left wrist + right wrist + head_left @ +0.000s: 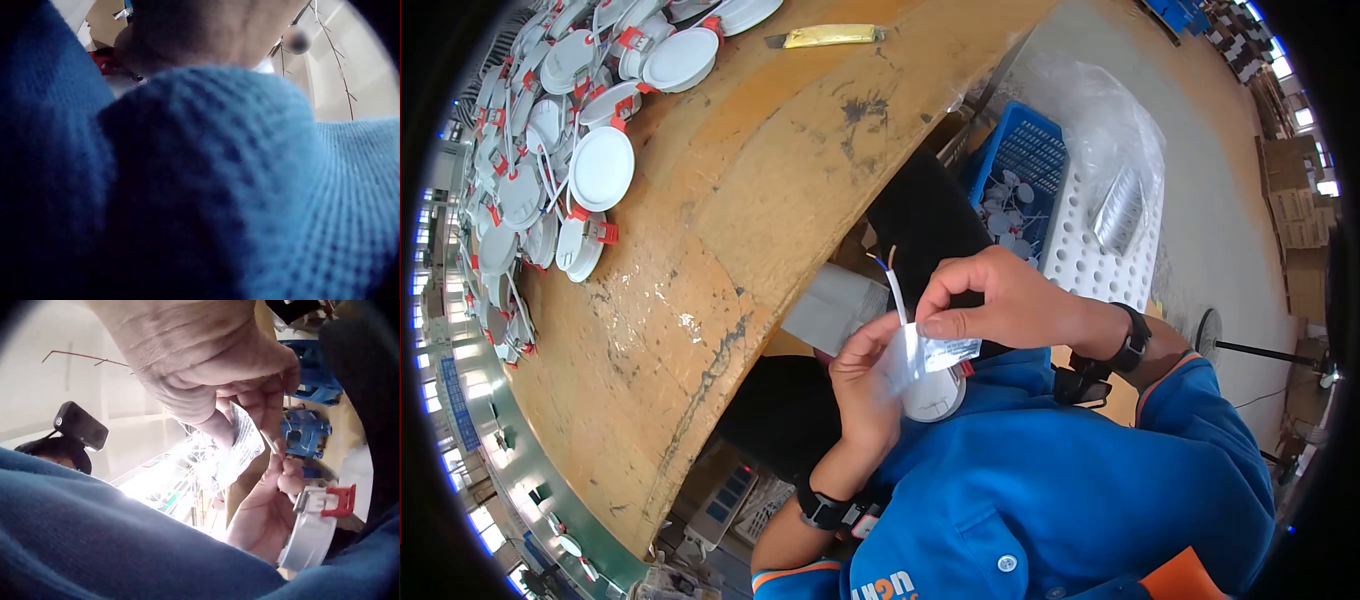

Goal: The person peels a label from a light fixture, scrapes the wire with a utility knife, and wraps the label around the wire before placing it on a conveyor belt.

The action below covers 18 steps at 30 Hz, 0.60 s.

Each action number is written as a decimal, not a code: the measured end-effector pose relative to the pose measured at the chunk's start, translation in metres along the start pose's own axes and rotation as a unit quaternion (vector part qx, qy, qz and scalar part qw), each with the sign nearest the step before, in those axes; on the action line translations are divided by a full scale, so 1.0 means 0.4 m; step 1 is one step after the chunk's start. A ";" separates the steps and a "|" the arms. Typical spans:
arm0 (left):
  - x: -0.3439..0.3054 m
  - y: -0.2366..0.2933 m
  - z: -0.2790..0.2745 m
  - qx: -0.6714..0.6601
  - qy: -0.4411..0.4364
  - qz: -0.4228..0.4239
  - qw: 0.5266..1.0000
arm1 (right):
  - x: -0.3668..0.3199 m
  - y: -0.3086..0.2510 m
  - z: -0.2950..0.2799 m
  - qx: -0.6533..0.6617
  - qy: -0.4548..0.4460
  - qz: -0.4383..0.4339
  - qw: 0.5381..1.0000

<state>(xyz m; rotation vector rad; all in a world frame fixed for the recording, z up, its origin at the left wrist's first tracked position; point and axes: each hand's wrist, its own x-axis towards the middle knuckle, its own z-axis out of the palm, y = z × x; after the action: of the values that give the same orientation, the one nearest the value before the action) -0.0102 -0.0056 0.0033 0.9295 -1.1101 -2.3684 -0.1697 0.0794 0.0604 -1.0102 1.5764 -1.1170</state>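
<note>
In the head view my left hand pinches a white cable whose stripped end shows blue and brown wires. The cable belongs to a round white downlight, which hangs below the fingers close to the blue shirt. My right hand pinches a shiny printed label between thumb and forefinger. The label lies across the cable and partly covers the downlight. Seen from the right wrist, the label carries small dark print, and a red clip sits on the downlight's side. Cloth fills most of the left wrist view.
A worn wooden table bears a heap of white downlights with red clips and a yellow-wrapped strip. Beyond the lap stands a blue crate with small white parts, beside a perforated white board under clear plastic.
</note>
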 end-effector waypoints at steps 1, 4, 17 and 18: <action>-0.001 -0.001 0.005 0.035 0.033 0.003 0.999 | 0.002 0.010 0.000 -0.003 -0.002 0.009 1.000; -0.007 0.016 0.007 0.047 0.012 -0.065 0.997 | 0.005 0.024 -0.005 -0.024 0.006 0.005 1.000; -0.025 0.027 0.019 0.050 -0.044 -0.084 0.994 | 0.020 0.045 -0.037 -0.121 -0.002 0.002 0.993; -0.024 0.026 0.017 0.037 -0.036 -0.093 0.994 | 0.020 0.044 -0.037 -0.119 -0.008 0.010 0.993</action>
<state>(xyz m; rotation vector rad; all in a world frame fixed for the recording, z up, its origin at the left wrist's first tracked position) -0.0078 -0.0030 0.0185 1.0201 -1.1920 -2.5428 -0.1879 0.0790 0.0442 -1.1530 1.7320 -0.9182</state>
